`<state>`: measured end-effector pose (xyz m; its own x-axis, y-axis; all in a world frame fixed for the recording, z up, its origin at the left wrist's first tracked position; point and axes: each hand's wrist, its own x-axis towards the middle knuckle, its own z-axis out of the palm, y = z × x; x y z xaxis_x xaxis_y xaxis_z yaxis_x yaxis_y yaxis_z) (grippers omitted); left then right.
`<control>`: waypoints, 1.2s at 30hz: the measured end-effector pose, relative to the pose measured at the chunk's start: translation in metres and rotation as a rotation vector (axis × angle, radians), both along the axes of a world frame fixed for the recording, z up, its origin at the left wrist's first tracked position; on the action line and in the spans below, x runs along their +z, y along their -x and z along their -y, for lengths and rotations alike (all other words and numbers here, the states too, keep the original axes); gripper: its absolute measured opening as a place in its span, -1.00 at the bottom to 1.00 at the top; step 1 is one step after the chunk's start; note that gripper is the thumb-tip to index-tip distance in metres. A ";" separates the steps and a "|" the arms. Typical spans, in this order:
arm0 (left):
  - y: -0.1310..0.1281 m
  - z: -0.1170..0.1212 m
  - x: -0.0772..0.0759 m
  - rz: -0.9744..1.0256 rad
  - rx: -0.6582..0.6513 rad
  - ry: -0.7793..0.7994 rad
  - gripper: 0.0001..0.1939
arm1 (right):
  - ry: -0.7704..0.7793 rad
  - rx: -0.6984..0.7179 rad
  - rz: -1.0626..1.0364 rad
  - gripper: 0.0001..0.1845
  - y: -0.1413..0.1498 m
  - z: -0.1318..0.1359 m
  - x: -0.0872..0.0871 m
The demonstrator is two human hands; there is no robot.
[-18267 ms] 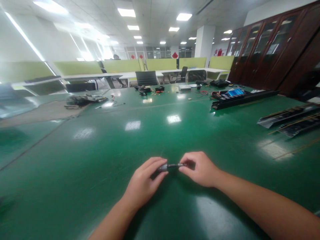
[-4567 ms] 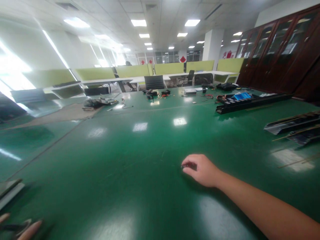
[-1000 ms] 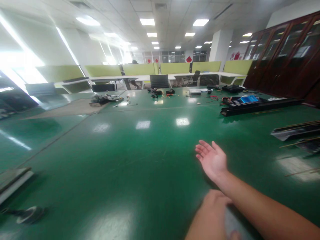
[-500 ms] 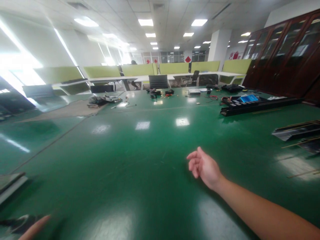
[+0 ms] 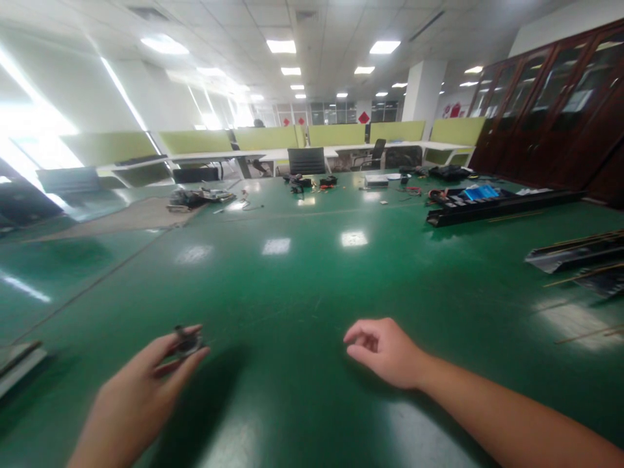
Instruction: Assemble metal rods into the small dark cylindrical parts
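Note:
Between the thumb and fingers of my left hand is a small dark, round metallic part with a short stub; it is too blurred to name its kind. This hand is raised over the green tabletop and casts a shadow to its right. My right hand is over the table right of the middle, with its fingers loosely curled and the thumb a little apart. Nothing shows between them. A wide gap of bare green surface separates the two hands.
Black channels lie at the right, one near a blue packet. More metal channels with thin rods sit at the right edge. Cables and dark parts lie along the far side. A flat grey-edged object is at the left edge.
My left hand has come in from the lower left, bringing the small dark part above the table. My right hand has turned and shifted slightly down and left, its fingers still curled.

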<state>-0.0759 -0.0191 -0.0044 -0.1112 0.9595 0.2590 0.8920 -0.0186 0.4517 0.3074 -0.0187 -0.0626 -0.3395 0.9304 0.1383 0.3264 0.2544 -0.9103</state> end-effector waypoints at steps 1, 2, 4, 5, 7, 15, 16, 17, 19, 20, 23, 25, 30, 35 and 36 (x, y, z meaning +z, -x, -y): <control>-0.026 -0.006 0.001 0.033 -0.065 -0.021 -0.47 | -0.003 -0.002 -0.004 -0.82 -0.001 0.000 0.000; -0.053 -0.011 0.001 0.071 -0.174 -0.037 -0.48 | -0.010 -0.010 -0.013 -0.77 -0.002 0.000 0.001; -0.106 -0.019 0.003 0.104 -0.394 -0.065 -0.60 | -0.032 -0.039 -0.036 -0.66 -0.004 -0.001 0.001; -0.129 -0.021 0.004 0.099 -0.480 -0.091 -0.66 | -0.043 -0.059 -0.052 -0.60 -0.005 -0.002 0.001; -0.163 -0.023 0.002 0.079 -0.635 -0.092 -0.73 | -0.049 -0.090 -0.095 -0.51 -0.007 -0.003 0.001; -0.173 -0.017 -0.030 0.103 -0.871 -0.047 -0.60 | -0.118 -0.087 -0.043 -0.56 -0.004 0.001 0.002; -0.170 -0.015 -0.033 0.120 -0.863 -0.057 -0.60 | -0.128 -0.081 -0.021 -0.58 -0.003 0.002 0.003; -0.169 -0.014 -0.035 0.136 -0.845 -0.063 -0.60 | -0.139 -0.075 0.009 -0.60 -0.003 0.003 0.004; -0.169 -0.013 -0.034 0.156 -0.813 -0.058 -0.65 | -0.166 -0.073 0.061 -0.65 -0.002 0.004 0.006; -0.169 -0.013 -0.033 0.162 -0.814 -0.046 -0.70 | -0.179 -0.072 0.078 -0.67 -0.002 0.004 0.007; -0.171 -0.014 -0.029 0.172 -0.832 -0.029 -0.80 | -0.203 -0.077 0.091 -0.69 -0.003 0.004 0.008; -0.171 -0.015 -0.027 0.178 -0.824 -0.043 -0.81 | -0.206 -0.074 0.096 -0.70 -0.003 0.004 0.008; -0.169 -0.016 -0.031 0.188 -0.813 -0.059 -0.79 | -0.233 -0.053 0.122 -0.73 -0.002 0.006 0.010; -0.169 -0.016 -0.033 0.204 -0.832 -0.050 -0.78 | -0.259 -0.067 0.178 -0.75 -0.003 0.006 0.012; -0.169 -0.016 -0.033 0.210 -0.836 -0.050 -0.78 | -0.262 -0.065 0.183 -0.75 -0.003 0.006 0.012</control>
<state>0.0936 -0.0035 -0.0376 0.5759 0.7359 0.3561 0.4753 -0.6558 0.5866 0.3102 -0.0243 -0.0506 -0.3217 0.8916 0.3186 0.5015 0.4459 -0.7414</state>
